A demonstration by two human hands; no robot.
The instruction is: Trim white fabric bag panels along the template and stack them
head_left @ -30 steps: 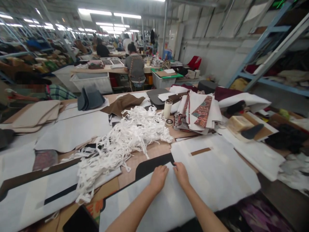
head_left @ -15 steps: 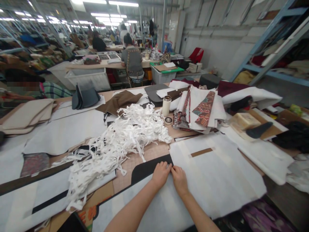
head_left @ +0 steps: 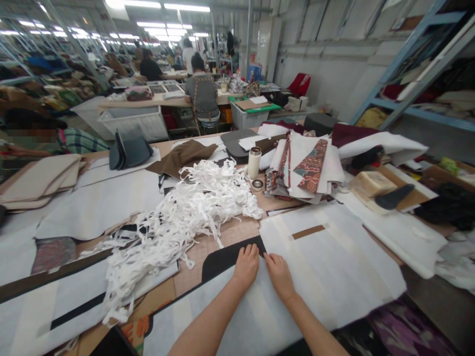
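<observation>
The panel lies lengthwise 8-to-2 o'clock; left hand and right hand touch its 2-o'clock end, fingers bent, grip unclear.

The left hand and right hand, whose fingertips met half a second ago, have parted, leaving a narrow gap. The left fingers have moved farther onto the black piece. Since the first picture, the ceiling lights have risen in view.
</observation>
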